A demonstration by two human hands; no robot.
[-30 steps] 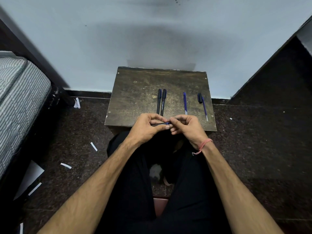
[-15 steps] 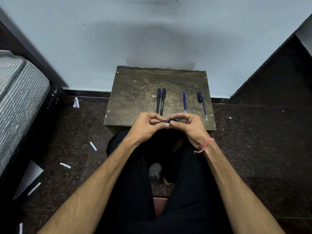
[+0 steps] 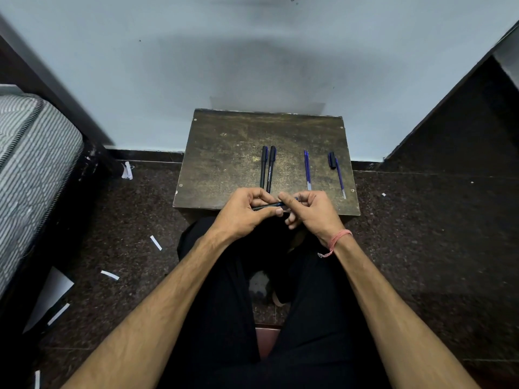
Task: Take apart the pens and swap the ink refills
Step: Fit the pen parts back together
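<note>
Pen in hand: we find a dark pen (image 3: 266, 205) held over the near edge of the small table (image 3: 224, 153), long axis running left to right.
Left hand (image 3: 244, 213): fingers clamped on the barrel.
Right hand (image 3: 311, 211): thumb and forefinger pinched at the blue end, nearer the joint.
Parts on table: two pens (image 3: 268, 168), loose refills (image 3: 307, 169), cap (image 3: 332, 160) beyond the hands.
Judgement: the parting pull should follow the pen's axis.
</note>
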